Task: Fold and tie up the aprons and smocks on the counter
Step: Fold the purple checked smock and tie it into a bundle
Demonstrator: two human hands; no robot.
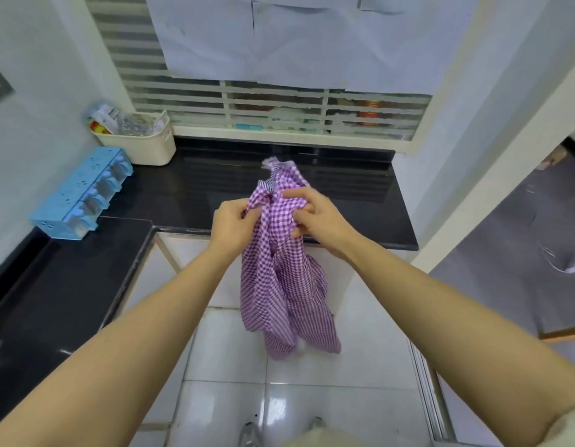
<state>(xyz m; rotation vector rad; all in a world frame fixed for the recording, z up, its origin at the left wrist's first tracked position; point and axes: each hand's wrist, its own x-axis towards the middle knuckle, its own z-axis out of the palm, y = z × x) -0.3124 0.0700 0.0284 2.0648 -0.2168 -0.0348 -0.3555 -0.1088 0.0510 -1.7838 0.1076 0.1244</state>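
Purple-white gingham garment [281,285] (apron or smock, can't tell): held up at near edge of black surface [199,185], lower part hanging free over floor tiles [360,366], prob. so it drops straight & edges show before folding. Left hand [233,222] pinches top left; right hand [315,217] grips bunched top right. Hands close together, both clamped on cloth. Not yet folded/tied. Far left: blue rack [83,195], cream basket [144,146].
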